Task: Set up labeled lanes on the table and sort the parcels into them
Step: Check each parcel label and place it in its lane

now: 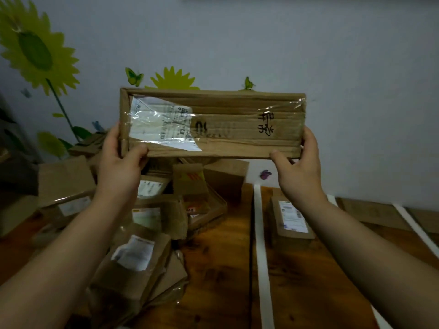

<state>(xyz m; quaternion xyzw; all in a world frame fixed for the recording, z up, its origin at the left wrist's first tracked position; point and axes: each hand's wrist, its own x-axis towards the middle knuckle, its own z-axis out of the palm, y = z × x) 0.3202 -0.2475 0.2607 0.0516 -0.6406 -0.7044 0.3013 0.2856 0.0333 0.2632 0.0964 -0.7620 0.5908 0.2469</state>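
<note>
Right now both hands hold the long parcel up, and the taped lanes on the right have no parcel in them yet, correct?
No: the head view shows one small box already lying in a lane, between two white tape strips. The left hand and right hand do hold the long parcel up.

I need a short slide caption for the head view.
Left hand and right hand hold a long parcel above the parcel pile.

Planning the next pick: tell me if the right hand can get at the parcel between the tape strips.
Probably not yet: the right hand grips the box. Nothing lies on the parcel, so once freed, likely yes.
</note>
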